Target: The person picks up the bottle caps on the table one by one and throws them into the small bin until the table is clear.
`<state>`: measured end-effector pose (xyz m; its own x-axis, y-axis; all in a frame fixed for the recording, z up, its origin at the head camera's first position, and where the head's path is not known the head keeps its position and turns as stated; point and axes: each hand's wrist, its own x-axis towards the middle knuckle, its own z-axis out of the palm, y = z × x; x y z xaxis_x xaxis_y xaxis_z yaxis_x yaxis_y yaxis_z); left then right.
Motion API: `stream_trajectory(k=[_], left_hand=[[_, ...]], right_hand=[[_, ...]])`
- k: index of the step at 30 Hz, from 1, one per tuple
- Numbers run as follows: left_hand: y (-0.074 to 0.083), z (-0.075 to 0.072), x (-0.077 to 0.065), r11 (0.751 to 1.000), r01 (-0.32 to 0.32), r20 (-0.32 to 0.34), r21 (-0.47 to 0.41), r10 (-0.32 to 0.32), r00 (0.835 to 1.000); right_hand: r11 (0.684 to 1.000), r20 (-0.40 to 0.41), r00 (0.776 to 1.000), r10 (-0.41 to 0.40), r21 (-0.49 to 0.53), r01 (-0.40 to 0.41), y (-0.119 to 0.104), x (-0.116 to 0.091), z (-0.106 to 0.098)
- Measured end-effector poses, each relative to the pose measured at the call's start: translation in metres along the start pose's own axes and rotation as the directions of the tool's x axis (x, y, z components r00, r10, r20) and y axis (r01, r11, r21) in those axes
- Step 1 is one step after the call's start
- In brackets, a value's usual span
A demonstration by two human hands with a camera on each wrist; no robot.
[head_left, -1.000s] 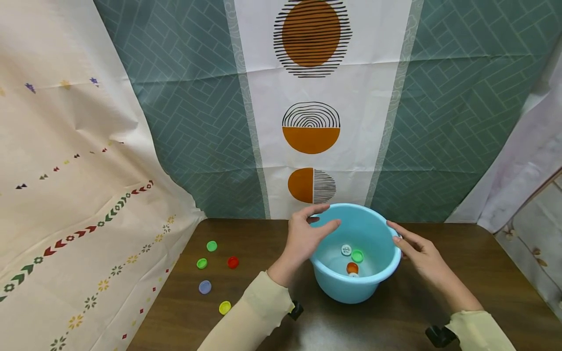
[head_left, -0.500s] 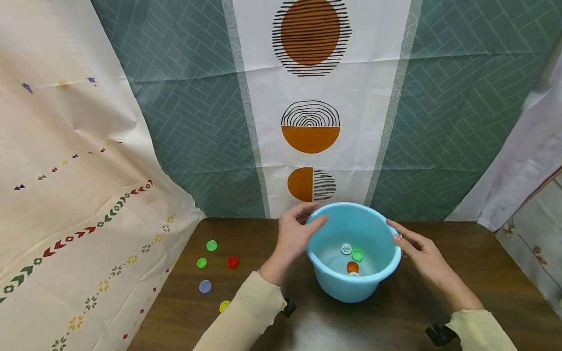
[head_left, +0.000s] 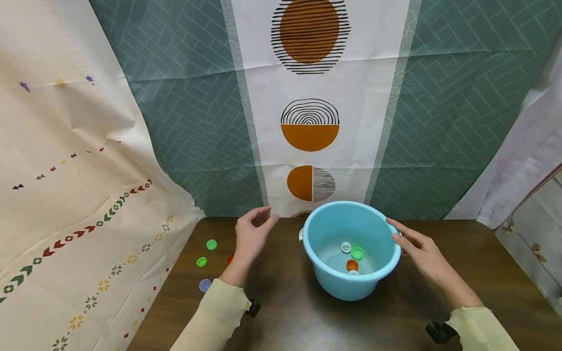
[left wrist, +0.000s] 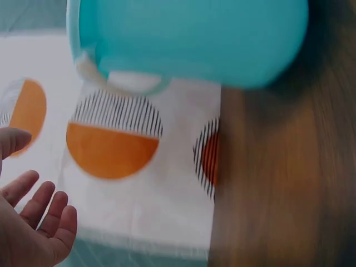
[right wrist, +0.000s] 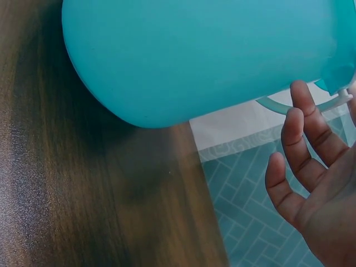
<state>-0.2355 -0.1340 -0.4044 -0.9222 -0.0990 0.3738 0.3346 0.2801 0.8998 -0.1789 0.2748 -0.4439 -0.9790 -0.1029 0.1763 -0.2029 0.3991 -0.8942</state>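
A light blue bucket [head_left: 351, 287] stands upright on the table, its rim tilted into view. On its floor lie a white bottle cap [head_left: 346, 247], a green cap [head_left: 357, 253], an orange cap [head_left: 352, 265] and another white one, partly covered. My right hand [head_left: 421, 251] holds the bucket's right rim with thumb and index finger; its other fingers [right wrist: 300, 150] curve loosely beside the wall. Left of the bucket, my left hand [head_left: 251, 239] hovers with nothing in it, fingers relaxed and apart, as the left wrist view also shows.
On the table's left lie two green caps [head_left: 211, 244], a blue cap [head_left: 204, 285] and a red cap [head_left: 230, 259] half hidden by the left wrist. A patterned cloth [head_left: 307, 122] hangs behind the table [head_left: 298, 312]. The bucket's handle [right wrist: 275, 105] hangs at its back.
My left hand has moved from the bucket's left rim out to the left, uncovering the handle's pivot. Its sleeve now hides the yellow cap. My right hand and the bucket stay put.
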Motion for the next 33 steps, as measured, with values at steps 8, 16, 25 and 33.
stream_trajectory(k=[8, 16, 25, 33], left_hand=[[-0.04, -0.036, 0.006, 0.981, 0.078, -0.091, 0.175, -0.063, 0.994], [-0.075, -0.055, -0.002, 0.831, 0.302, -0.081, 0.466, -0.299, 0.951], [-0.093, -0.066, -0.013, 0.611, 0.363, -0.064, 0.704, -0.454, 0.889], [-0.098, -0.067, -0.019, 0.541, 0.378, -0.042, 0.751, -0.533, 0.845]], right_hand=[[1.0, -0.006, 1.0, 0.002, -0.012, -0.002, 0.0, 0.001, -0.003], [1.0, 0.002, 1.0, 0.015, -0.016, -0.015, -0.001, 0.001, -0.002], [1.0, 0.001, 1.0, 0.025, -0.02, -0.025, -0.001, 0.002, -0.002], [1.0, 0.004, 1.0, 0.02, -0.009, -0.02, -0.002, 0.002, -0.001]])
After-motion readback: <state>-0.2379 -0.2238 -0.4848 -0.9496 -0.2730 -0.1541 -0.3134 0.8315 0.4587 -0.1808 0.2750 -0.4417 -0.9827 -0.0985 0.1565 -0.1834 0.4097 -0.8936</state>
